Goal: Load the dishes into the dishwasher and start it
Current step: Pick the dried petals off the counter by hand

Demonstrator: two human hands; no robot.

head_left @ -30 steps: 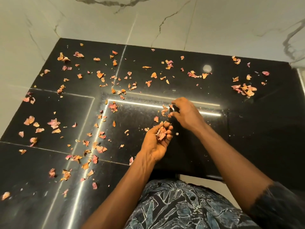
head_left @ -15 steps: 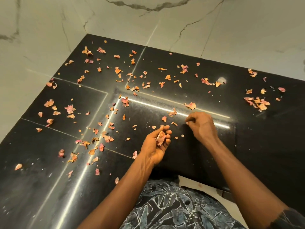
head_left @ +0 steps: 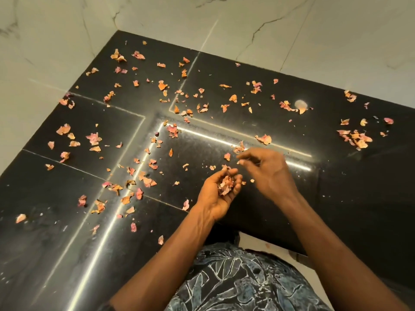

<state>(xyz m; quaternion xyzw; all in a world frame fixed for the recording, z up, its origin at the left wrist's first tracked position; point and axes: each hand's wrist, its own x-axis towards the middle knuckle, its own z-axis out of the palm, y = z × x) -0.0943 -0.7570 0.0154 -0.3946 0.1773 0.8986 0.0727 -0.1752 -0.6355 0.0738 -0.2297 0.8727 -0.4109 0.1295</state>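
**Sam:** Where are the dishes?

**Mia:** I see no dishes and no dishwasher here. There is only a black table (head_left: 336, 187) set in a corner of white walls (head_left: 292, 41).

**Sam:** So what is the person doing?

**Mia:** Picking up petals. The left hand (head_left: 213, 199) is near the front edge of the table, palm up. Its grip is cupped round a little pile of petals (head_left: 225, 186).

**Sam:** What is new?

**Mia:** A moment ago the right hand (head_left: 269, 173) was down on the table, pinching at bits. Now it is lifted and sits just beside the left hand, with its fingers reaching over the pile.

**Sam:** Is it holding one?

**Mia:** I cannot tell. The fingers look loose, and a tiny bit shows at their tips, but it may be lying on the table.

**Sam:** Is there much left?

**Mia:** Lots. Loose petals (head_left: 264, 139) lie all over, up to the far corner, along the left edge and out by the right edge.

**Sam:** And the dishes job?

**Mia:** I think it has not started. The table needs many more picks first, and both hands are busy with petals.
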